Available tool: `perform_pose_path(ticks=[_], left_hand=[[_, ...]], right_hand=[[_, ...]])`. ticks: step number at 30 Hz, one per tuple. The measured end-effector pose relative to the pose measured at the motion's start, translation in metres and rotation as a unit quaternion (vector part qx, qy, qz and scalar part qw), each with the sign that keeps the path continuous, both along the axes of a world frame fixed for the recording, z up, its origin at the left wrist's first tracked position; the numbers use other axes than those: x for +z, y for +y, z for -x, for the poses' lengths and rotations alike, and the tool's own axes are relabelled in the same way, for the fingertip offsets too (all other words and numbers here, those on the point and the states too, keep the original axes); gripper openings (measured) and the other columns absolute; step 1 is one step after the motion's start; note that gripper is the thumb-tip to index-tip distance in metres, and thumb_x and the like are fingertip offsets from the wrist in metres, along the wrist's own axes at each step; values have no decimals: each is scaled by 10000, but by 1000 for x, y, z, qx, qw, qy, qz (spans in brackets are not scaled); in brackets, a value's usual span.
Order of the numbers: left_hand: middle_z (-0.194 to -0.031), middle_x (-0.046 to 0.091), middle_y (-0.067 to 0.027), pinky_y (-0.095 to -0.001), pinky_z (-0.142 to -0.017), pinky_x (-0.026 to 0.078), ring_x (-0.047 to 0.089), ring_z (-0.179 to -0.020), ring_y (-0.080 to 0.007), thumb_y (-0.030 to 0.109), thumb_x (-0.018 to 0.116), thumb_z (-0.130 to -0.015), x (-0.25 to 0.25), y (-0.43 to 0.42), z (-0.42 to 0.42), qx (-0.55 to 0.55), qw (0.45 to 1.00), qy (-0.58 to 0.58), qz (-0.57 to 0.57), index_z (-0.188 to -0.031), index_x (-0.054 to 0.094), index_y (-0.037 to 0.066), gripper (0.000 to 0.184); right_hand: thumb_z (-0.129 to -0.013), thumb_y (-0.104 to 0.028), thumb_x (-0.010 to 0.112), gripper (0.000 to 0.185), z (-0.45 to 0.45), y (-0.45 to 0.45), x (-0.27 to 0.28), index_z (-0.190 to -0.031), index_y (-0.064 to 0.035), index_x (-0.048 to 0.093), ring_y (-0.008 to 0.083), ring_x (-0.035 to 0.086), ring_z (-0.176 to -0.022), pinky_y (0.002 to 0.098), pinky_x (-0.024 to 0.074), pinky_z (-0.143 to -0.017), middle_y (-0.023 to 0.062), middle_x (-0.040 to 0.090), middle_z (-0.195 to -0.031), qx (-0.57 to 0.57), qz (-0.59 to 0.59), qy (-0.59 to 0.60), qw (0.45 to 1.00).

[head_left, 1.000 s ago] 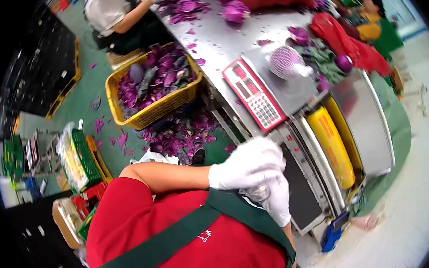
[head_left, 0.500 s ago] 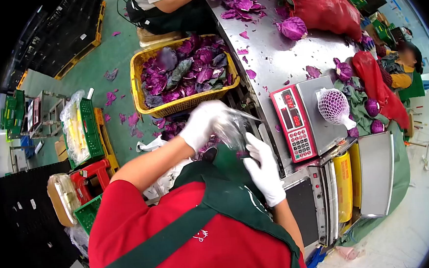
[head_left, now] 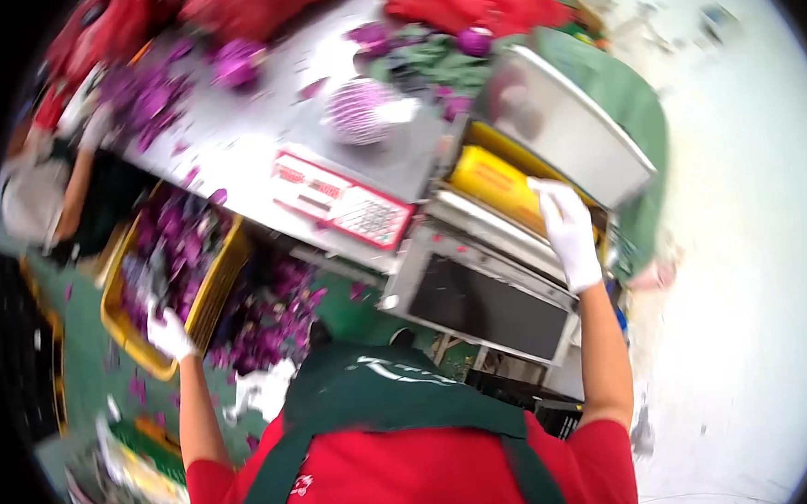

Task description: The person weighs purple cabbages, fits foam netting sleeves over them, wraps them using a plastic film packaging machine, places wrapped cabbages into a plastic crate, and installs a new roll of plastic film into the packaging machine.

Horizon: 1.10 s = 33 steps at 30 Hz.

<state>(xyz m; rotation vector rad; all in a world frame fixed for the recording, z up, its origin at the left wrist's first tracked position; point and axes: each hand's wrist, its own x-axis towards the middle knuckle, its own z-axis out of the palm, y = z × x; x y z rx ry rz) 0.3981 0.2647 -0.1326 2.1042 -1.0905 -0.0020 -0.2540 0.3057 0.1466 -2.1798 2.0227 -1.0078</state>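
Observation:
My left hand (head_left: 169,332), in a white glove, is at the front corner of the yellow crate (head_left: 218,286), its blurred fingers apart with nothing visible in them. The crate holds purple cabbage leaves (head_left: 176,234). My right hand (head_left: 569,233), also gloved, reaches over the wrapping machine (head_left: 490,304) beside its yellow roll (head_left: 496,183). Its fingers are slightly apart, and whether they touch the roll is unclear. A cabbage in a white net (head_left: 361,112) rests on the plate of the red-framed scale (head_left: 343,198).
On the metal table (head_left: 256,113) are loose leaves (head_left: 149,97), a cabbage (head_left: 238,63) and red net sacks (head_left: 255,7). Another person (head_left: 45,200) stands at the left side. Leaves (head_left: 273,315) and a white bag (head_left: 262,390) lie on the floor.
My hands have moved far apart, left to the crate and right to the machine. The clear plastic between them is no longer visible. The camera view has turned, and the scene is blurred.

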Motion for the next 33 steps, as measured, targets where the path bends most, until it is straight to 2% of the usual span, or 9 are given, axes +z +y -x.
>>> perform_pose_path(ticks=[8,12,15,17,20,22,27,29,33], left_hand=[[-1177,584,-148,-316,-946,421,559,-1050,-211,204,533,-963,-7,10,147,-119,953,275,48,-1241,517,-30,364],[-1103,598,-78,-267,-837,449,586,-957,-148,290,532,-972,46,45,216,-113,912,390,55,-1236,538,41,363],[-1016,642,-58,-239,-771,455,617,-881,-120,287,517,-974,86,64,248,-111,901,418,45,-1214,565,59,335],[-967,654,-56,-230,-738,466,629,-827,-118,276,515,-973,109,68,261,-127,898,421,36,-1192,583,55,318],[-925,653,-41,-234,-735,488,632,-812,-115,261,511,-975,130,49,282,-175,879,443,13,-1186,587,67,297],[-901,654,-41,-214,-707,485,624,-763,-100,232,519,-970,151,28,313,-236,853,466,4,-1157,591,44,275],[-771,591,-5,-215,-654,444,540,-685,-76,242,555,-952,179,-39,389,-386,789,461,-126,-1001,641,-4,265],[-718,550,17,-214,-616,417,486,-636,-66,277,563,-950,170,-67,416,-421,760,472,-152,-953,638,8,280],[-689,494,45,-217,-554,393,463,-594,-62,359,594,-932,149,-117,459,-424,706,525,-214,-896,562,71,292]], right_hand=[[-909,-216,538,238,255,-77,28,-1055,-76,665,314,586,-1034,399,459,-907,143,649,-1065,-172,167,181,954],[-948,-355,433,385,309,-123,14,-1050,-72,672,341,585,-1043,430,454,-906,175,647,-1080,-184,87,128,971],[-967,-426,284,560,326,-150,6,-938,-43,690,435,603,-922,493,459,-852,233,645,-964,-209,-113,125,963],[-957,-327,278,466,351,-168,1,-913,-18,624,441,592,-932,524,440,-833,239,637,-961,-100,-168,300,934],[-948,-347,367,413,336,-150,36,-958,-1,592,393,581,-895,412,432,-810,249,625,-949,-23,-265,66,962],[-917,-307,505,342,319,-125,53,-924,1,653,109,549,-789,280,446,-743,74,640,-817,12,-331,-154,931],[-850,-169,594,199,227,-39,64,-871,17,660,107,571,-733,273,478,-708,60,646,-762,29,-386,-45,921],[-826,-235,624,201,203,-5,32,-863,-44,671,278,637,-792,348,493,-736,155,649,-823,40,-314,61,947],[-815,-248,648,130,168,35,-20,-842,-122,665,271,625,-788,360,491,-697,65,631,-829,-36,-224,96,969]])
